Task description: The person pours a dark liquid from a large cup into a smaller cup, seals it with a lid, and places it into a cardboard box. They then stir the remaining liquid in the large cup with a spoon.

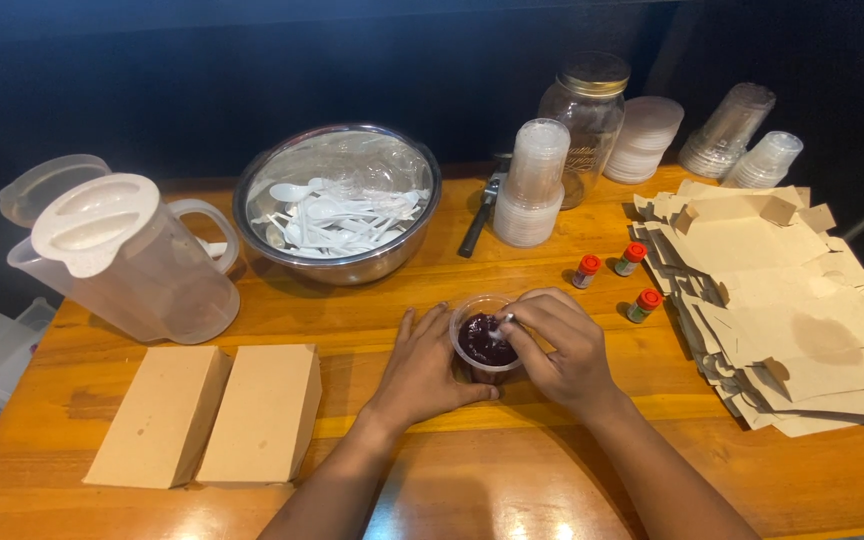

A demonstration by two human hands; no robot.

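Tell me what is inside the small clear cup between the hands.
The small clear cup holds a dark red-purple filling. The right hand covers part of its rim; the depth cannot be seen.

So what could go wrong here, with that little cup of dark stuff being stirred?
The small clear cup looks nearly full of dark jam-like filling, so the right hand working a small utensil in it could push some over the rim onto the wooden table. Only the left hand steadies the cup; a slip might tip it. Drips could stain the flat brown cartons nearby.

A takeaway food-prep spot is showing here — stacked lidded cups are crowding the table. Flat paper boxes are piling up — plastic spoons are filling a steel bowl.
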